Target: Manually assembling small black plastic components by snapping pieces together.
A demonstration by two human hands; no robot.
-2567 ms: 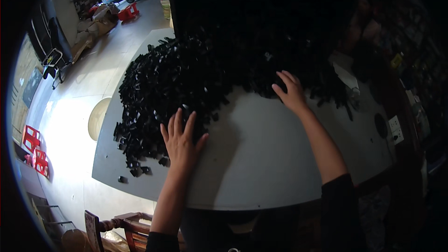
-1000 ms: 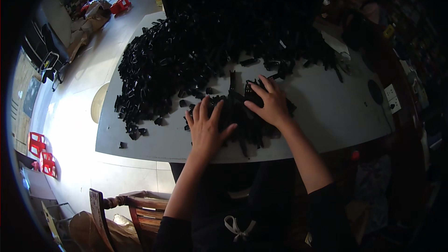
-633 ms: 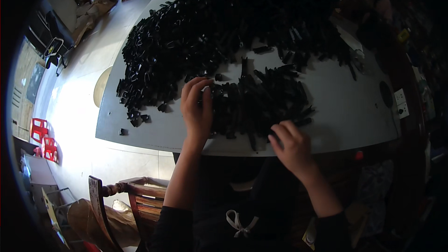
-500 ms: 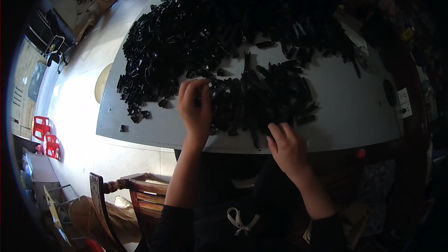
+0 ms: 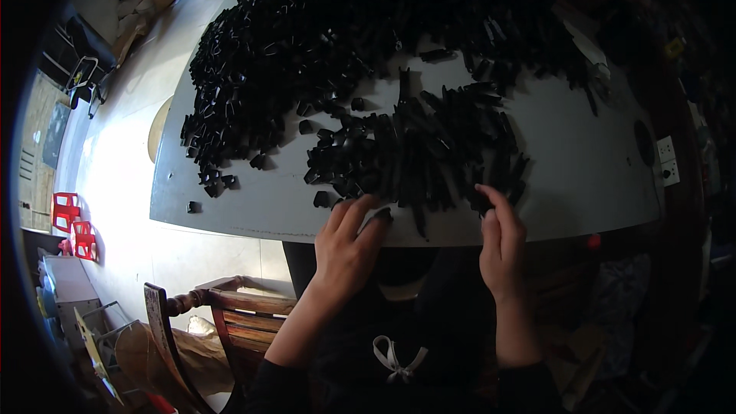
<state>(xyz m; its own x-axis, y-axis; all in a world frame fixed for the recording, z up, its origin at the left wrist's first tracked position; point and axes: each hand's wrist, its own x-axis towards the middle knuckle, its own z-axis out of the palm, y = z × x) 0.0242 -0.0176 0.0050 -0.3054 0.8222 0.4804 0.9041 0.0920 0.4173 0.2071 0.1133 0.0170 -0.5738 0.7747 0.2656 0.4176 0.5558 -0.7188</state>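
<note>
My left hand (image 5: 343, 249) is at the table's near edge, with its fingers curled around a small black piece (image 5: 382, 215) that shows by the thumb. To the right, my right hand (image 5: 502, 241) pinches a dark, narrow black piece (image 5: 481, 201) between thumb and forefinger; its full shape is lost against the dark parts behind. Just beyond both hands lies a loose heap of long black pieces (image 5: 429, 146). Short, hollow-looking black pieces (image 5: 337, 155) are gathered at that heap's left side. Dim light hides their finer detail.
A large pile of black parts (image 5: 253, 69) covers the far and left portions of the pale table (image 5: 575, 176). A wooden chair (image 5: 249, 318) stands at the lower left. Red stools (image 5: 83, 239) are on the floor farther left. A wall socket (image 5: 667, 161) is at the right.
My left hand has drawn back from the heap toward the near edge and a little right. My right hand has shifted right and now pinches a piece. The view has shifted slightly.
</note>
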